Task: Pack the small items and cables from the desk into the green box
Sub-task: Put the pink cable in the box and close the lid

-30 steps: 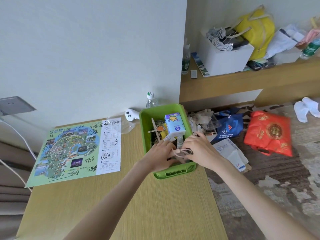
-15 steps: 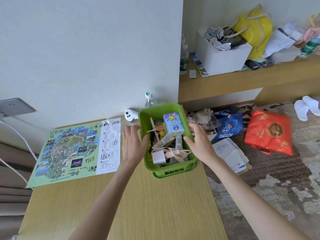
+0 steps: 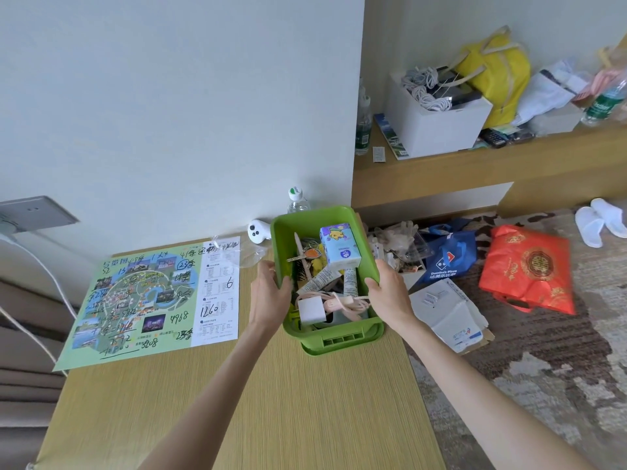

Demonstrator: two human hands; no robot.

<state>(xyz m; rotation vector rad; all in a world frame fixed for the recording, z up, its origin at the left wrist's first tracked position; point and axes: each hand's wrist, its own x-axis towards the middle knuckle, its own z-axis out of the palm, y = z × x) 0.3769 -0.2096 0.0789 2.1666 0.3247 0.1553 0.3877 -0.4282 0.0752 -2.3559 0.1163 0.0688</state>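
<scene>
The green box (image 3: 342, 340) stands on the wooden desk (image 3: 237, 401) near its right edge. Inside it lie a white charger block (image 3: 310, 310), a coiled pink cable (image 3: 346, 301), a tissue pack (image 3: 339, 245), tubes, keys and other small items. My left hand (image 3: 269, 293) grips the box's left wall with the thumb over the rim. My right hand (image 3: 388, 293) grips the right wall the same way.
A marked-up paper map (image 3: 149, 300) lies on the desk's left part. A white controller (image 3: 258, 230), a crumpled clear wrapper (image 3: 234, 252) and a water bottle (image 3: 297, 200) sit behind the box by the wall. Bags and papers (image 3: 451, 310) cover the floor to the right.
Both hands left the pink cable inside the box, moved out to the box's sides, and now clasp its left and right walls.
</scene>
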